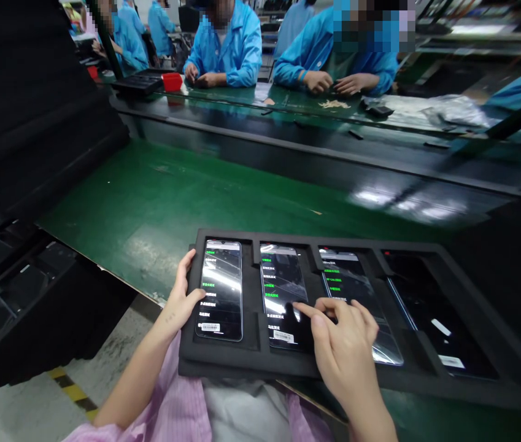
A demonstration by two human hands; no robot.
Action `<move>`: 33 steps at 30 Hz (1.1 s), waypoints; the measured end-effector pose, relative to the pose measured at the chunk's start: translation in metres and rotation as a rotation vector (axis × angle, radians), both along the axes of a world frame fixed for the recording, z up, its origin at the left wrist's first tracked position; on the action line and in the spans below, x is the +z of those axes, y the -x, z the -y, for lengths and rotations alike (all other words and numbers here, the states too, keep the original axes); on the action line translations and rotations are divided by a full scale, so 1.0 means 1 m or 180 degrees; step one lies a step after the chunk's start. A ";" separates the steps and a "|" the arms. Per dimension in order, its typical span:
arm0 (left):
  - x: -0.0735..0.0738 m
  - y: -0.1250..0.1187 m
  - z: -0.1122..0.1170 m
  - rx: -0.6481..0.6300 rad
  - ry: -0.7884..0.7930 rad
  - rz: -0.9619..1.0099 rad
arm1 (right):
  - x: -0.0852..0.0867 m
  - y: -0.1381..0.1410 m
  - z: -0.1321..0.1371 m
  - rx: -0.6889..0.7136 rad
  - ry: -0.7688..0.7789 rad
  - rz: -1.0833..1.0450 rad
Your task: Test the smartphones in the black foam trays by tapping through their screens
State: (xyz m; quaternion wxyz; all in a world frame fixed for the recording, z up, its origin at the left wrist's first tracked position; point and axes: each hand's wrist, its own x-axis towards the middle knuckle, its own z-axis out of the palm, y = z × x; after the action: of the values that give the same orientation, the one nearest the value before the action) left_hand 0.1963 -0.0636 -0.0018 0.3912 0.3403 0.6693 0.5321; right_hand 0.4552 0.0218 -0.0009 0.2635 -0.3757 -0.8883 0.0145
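Note:
A black foam tray (pixel 251 362) with several smartphones in its slots lies over the near table edge. My left hand (pixel 181 302) grips the tray's left end, its thumb reaching onto the leftmost phone (pixel 223 288). That phone's lit screen shows a list in green and white text. With its index finger stretched out, my right hand (pixel 345 337) touches or nearly touches the screen of the second phone (pixel 283 276), which shows a similar list. Behind my right hand the third phone (pixel 356 276) is partly hidden. The rightmost phone (pixel 439 313) has a dark screen.
The green tabletop (pixel 150 190) stretches beyond the tray to a dark, shiny conveyor strip (pixel 242 144). Across it, co-workers in blue jackets (pixel 235 43) sit by a red bin (pixel 172 81) and clear plastic bags (pixel 453 112). Black trays (pixel 34 276) stand low at left; dark curtains (pixel 25 92) flank the bench.

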 end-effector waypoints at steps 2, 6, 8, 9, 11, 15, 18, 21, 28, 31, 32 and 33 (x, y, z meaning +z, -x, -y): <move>0.000 0.000 0.001 -0.0028 -0.0010 0.0013 | 0.000 0.000 0.000 0.0027 -0.0014 0.0011; 0.006 0.000 0.005 -0.0250 0.0000 0.0042 | 0.002 -0.001 0.001 0.0130 -0.0046 -0.0042; 0.011 -0.001 0.005 -0.0350 0.0015 0.0024 | 0.003 -0.001 0.002 0.0169 -0.0047 -0.0072; 0.012 -0.001 0.005 -0.0382 0.0018 0.0010 | 0.004 -0.001 0.002 0.0180 -0.0046 -0.0081; 0.014 -0.001 0.005 -0.0405 -0.0002 -0.0038 | 0.004 -0.001 0.001 0.0213 -0.0037 -0.0091; 0.012 -0.001 0.005 -0.0405 0.0032 -0.0084 | 0.009 0.003 0.002 0.0411 0.0068 -0.0029; 0.010 0.000 0.005 -0.0355 0.0048 -0.0125 | 0.012 0.006 0.005 0.0500 0.0265 0.0060; 0.009 0.000 0.003 -0.0306 0.0047 -0.0227 | 0.014 -0.003 0.005 0.0380 0.0079 -0.0252; 0.004 0.002 0.001 -0.0022 0.0118 -0.0132 | 0.017 -0.057 -0.008 -0.0706 -0.0166 -0.0401; 0.001 0.003 0.001 0.0071 0.0101 -0.0076 | 0.017 -0.063 -0.012 -0.0776 0.0313 -0.0057; 0.000 0.003 0.002 0.0102 0.0088 -0.0077 | 0.016 -0.061 -0.014 -0.0872 0.0409 0.0033; 0.000 0.003 0.002 0.0120 0.0082 -0.0086 | 0.015 -0.059 -0.016 -0.1017 0.0449 0.0099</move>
State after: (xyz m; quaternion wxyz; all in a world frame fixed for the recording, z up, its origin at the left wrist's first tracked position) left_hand 0.1932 -0.0652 -0.0021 0.3764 0.3297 0.6876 0.5261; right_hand 0.5139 0.0379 0.0144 0.2217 -0.5298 -0.8181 0.0290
